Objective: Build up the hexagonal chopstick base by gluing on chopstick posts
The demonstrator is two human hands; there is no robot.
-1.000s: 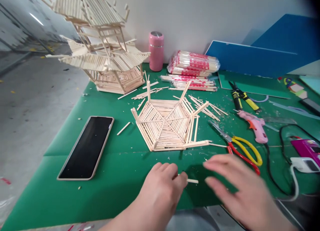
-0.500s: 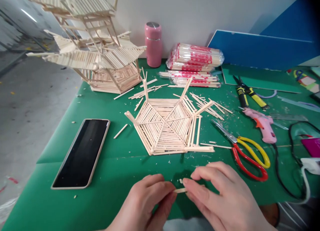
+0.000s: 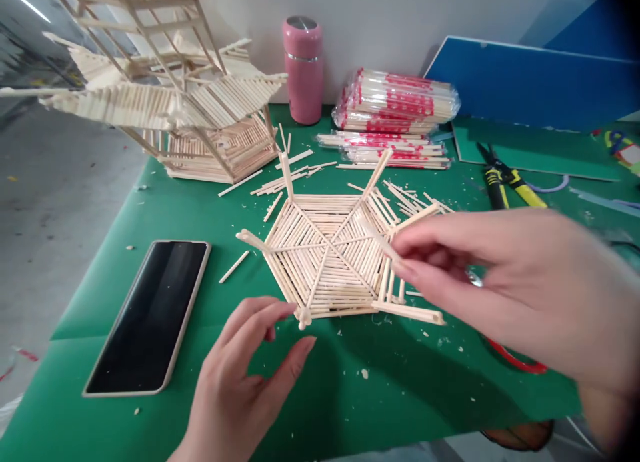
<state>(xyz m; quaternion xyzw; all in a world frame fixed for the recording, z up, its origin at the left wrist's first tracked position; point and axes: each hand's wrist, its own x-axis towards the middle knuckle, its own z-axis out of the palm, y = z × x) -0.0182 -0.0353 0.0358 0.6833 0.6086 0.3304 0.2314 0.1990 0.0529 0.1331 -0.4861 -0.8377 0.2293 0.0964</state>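
A six-sided frame of wooden sticks (image 3: 330, 262) lies on the green table, with stick posts jutting from its corners. My right hand (image 3: 480, 282) is above its right side, thumb and fingers pinching a short wooden stick (image 3: 379, 239) that points up and left over the frame. By the frame's near left corner, my left hand (image 3: 255, 362) has its thumb and fingers apart with nothing between them. Its fingertips are close to the corner post (image 3: 305, 317); whether they touch it I cannot tell. Behind my right hand, the scissors are mostly hidden, with a red handle (image 3: 517, 357) showing.
A tall stick pavilion model (image 3: 200, 129) stands at the back left. A phone (image 3: 150, 315) lies on the left. Behind the frame are a pink flask (image 3: 303, 72), wrapped chopstick bundles (image 3: 395, 105) and loose sticks (image 3: 285, 180). Yellow-black pliers (image 3: 507, 182) lie at the right.
My hands have moved apart. The right one has carried the short stick up and right over the frame; the left has let go and moved to the near left corner, fingers spread.
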